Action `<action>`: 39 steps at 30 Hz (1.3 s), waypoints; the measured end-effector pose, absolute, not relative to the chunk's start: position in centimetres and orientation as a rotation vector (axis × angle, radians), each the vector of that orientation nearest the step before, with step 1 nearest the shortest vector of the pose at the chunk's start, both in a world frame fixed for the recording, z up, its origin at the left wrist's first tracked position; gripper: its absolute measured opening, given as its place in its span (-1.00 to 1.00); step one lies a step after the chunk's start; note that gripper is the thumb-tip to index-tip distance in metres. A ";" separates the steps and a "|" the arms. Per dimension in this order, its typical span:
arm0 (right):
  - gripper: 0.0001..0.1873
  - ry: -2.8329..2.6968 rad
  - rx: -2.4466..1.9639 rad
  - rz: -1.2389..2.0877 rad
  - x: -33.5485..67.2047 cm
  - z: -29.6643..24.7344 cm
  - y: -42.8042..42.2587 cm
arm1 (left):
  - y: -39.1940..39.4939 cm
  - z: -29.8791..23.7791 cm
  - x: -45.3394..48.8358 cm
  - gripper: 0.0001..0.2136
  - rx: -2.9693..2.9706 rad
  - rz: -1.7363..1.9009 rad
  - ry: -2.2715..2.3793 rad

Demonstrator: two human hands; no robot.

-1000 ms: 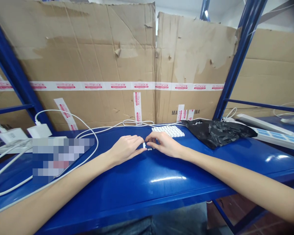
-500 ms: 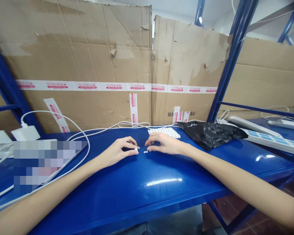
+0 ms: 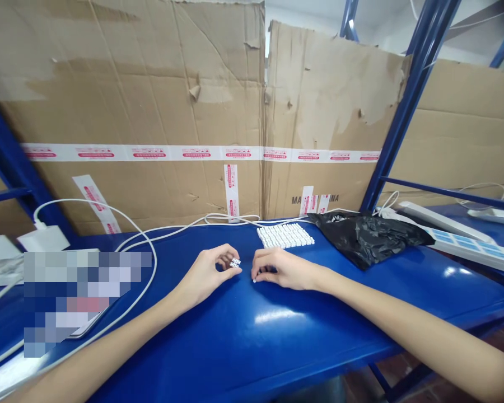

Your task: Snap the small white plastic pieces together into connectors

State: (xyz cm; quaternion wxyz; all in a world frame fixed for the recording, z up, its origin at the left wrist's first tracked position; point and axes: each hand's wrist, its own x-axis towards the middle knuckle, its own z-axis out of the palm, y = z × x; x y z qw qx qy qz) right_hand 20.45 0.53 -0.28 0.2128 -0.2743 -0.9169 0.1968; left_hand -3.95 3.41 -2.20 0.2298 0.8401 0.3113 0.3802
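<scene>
Small white pieces (image 3: 235, 262) with dark marks, too small to name, sit between the thumb and fingers of my left hand (image 3: 215, 269), just above the blue tabletop. My right hand (image 3: 283, 268) is close by on the right, its thumb and fingertips pinched on a tiny white piece (image 3: 254, 280) low over the surface. Behind the right hand lies a block of white pieces (image 3: 285, 235) set in neat rows. The right hand's fingers hide part of what it grips.
A crumpled black plastic bag (image 3: 369, 238) lies at the right, beside long white strips (image 3: 479, 246). White cables (image 3: 180, 225) run along the back by the cardboard (image 3: 151, 112). A white charger (image 3: 46, 239) and a flat blurred-out object (image 3: 79, 291) are at the left.
The left hand now shows several white pieces gripped together. My right hand has moved to pinch a small piece, and the loose pieces on the table between the hands no longer show.
</scene>
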 end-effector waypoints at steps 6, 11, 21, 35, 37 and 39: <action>-0.84 -2.539 -0.698 0.616 19.9 -0.4 0.0 | 3.5 -2.1 -3.8 -0.90 2.447 0.922 1.044; -0.82 -2.413 -0.757 0.815 20.1 -0.8 0.5 | 3.3 -2.6 -3.8 -0.90 2.445 0.935 1.035; -0.84 -2.267 -0.795 1.083 19.4 0.3 -0.5 | 2.9 -1.6 -3.4 -0.79 2.468 0.773 0.920; -0.72 -2.346 -0.771 0.840 19.3 -1.2 -2.4 | 3.5 -2.4 -4.6 -0.78 2.730 0.751 0.836; -0.67 -2.347 -0.806 0.801 19.3 -0.8 -2.8 | 3.4 -2.2 -4.5 -0.78 2.802 0.747 0.832; -0.62 -2.348 -0.824 0.766 19.2 -0.2 -3.0 | 3.3 -2.0 -4.4 -0.78 2.883 0.737 0.833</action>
